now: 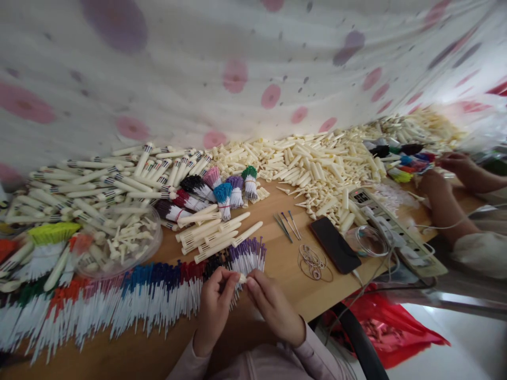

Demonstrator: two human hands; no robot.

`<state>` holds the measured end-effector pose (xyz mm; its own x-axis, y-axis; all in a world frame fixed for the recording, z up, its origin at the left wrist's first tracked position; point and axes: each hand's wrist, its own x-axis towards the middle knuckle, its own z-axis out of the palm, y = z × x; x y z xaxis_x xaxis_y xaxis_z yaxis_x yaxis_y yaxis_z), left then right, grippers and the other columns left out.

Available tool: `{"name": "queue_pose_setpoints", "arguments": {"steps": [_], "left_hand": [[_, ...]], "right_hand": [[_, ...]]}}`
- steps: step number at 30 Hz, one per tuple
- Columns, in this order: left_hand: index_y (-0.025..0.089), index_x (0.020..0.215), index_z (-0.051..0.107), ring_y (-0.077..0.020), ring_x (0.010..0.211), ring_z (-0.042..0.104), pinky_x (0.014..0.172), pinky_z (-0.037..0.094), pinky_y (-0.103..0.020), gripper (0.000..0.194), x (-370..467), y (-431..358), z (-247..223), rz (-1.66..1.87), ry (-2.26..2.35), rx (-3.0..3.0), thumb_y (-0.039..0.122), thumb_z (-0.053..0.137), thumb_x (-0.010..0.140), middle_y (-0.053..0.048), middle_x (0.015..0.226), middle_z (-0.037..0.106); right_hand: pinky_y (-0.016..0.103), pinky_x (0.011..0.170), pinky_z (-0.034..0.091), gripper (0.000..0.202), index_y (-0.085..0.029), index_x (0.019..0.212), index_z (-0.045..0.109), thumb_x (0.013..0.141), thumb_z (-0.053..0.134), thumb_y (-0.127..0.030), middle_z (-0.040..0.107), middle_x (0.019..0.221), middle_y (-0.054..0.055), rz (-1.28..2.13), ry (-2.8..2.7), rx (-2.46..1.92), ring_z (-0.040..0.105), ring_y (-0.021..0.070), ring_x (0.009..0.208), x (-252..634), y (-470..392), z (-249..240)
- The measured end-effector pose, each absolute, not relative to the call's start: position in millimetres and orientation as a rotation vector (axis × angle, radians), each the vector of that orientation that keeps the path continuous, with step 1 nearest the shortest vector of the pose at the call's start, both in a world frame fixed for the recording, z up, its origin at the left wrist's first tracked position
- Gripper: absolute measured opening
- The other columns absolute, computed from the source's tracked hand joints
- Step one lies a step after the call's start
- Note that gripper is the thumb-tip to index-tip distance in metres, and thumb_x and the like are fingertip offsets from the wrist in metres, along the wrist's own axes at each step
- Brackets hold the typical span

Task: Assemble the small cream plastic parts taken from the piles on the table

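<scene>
1. Small cream piece (242, 278) is up between the two hands, over the near edge of the worktop (273, 216).
2. Left hand (216, 298): thumb and finger pinch the piece.
3. Right hand (273, 303): its fingers are bent close together at the other end. I cannot tell if they grip it.
4. Purple-topped sticks (249, 254) lie just past both hands.

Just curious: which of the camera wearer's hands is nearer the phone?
Right. The right hand is left of the phone, toward the body; the left hand is farther left.
</scene>
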<state>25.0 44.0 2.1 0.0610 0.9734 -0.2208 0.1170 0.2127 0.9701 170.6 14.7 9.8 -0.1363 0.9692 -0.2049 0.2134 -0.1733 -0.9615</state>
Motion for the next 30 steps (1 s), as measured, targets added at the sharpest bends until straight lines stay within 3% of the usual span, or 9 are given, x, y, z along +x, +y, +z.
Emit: {"name": "queue_pose_setpoints", "arguments": {"steps": [4, 7, 10, 20, 30], "left_hand": [[0.015, 0.072, 0.069, -0.0079, 0.042, 0.033, 0.041, 0.026, -0.019, 0.04, 27.0, 45.7, 3.9, 0.992, 1.3, 0.916, 0.055, 0.073, 0.072, 0.008, 0.046, 0.043], [0.015, 0.075, 0.074, -0.0049, 0.04, 0.028, 0.038, 0.02, -0.018, 0.04, 30.6, 45.1, 6.4, 1.033, 1.227, 0.688, 0.052, 0.081, 0.063, 0.007, 0.049, 0.049], [0.015, 0.067, 0.075, -0.0032, 0.04, 0.024, 0.038, 0.017, -0.017, 0.037, 33.7, 44.9, 8.9, 1.066, 1.17, 0.566, 0.048, 0.086, 0.056, 0.008, 0.047, 0.043], [0.015, 0.067, 0.074, -0.0036, 0.04, 0.025, 0.039, 0.018, -0.017, 0.034, 36.4, 42.9, 5.0, 1.033, 1.14, 0.577, 0.046, 0.085, 0.059, 0.007, 0.045, 0.047], [0.016, 0.062, 0.065, -0.0035, 0.039, 0.021, 0.038, 0.021, -0.016, 0.037, 39.4, 43.4, 4.8, 1.009, 1.07, 0.609, 0.048, 0.083, 0.065, 0.011, 0.043, 0.033]], "right_hand": [[0.025, 0.057, 0.034, 0.034, -0.022, 0.085, 0.045, 0.105, 0.029, -0.044, 0.046, 0.065, -0.004, 1.233, -1.527, -1.455, 0.043, 0.0137, 0.058, 168.6, 12.9, 13.7], [0.026, 0.057, 0.033, 0.033, -0.022, 0.087, 0.046, 0.104, 0.028, -0.043, 0.047, 0.066, -0.003, 1.193, -1.547, -1.47, 0.044, 0.0142, 0.058, 165.2, 11.2, 11.8], [0.026, 0.058, 0.032, 0.034, -0.022, 0.085, 0.047, 0.104, 0.028, -0.043, 0.05, 0.068, -0.001, 1.141, -1.571, -1.469, 0.047, 0.0148, 0.06, 163.9, 8.9, 9.5], [0.024, 0.052, 0.031, 0.048, -0.022, 0.07, 0.042, 0.1, 0.032, -0.059, 0.041, 0.059, -0.005, 1.272, -1.257, -1.376, 0.039, 0.0116, 0.053, 159.5, 8.4, 8.8], [0.023, 0.047, 0.027, 0.054, -0.022, 0.066, 0.038, 0.091, 0.043, -0.069, 0.033, 0.055, -0.007, 1.456, -0.981, -1.263, 0.03, 0.0094, 0.049, 154.0, 7.3, 1.7]]}}
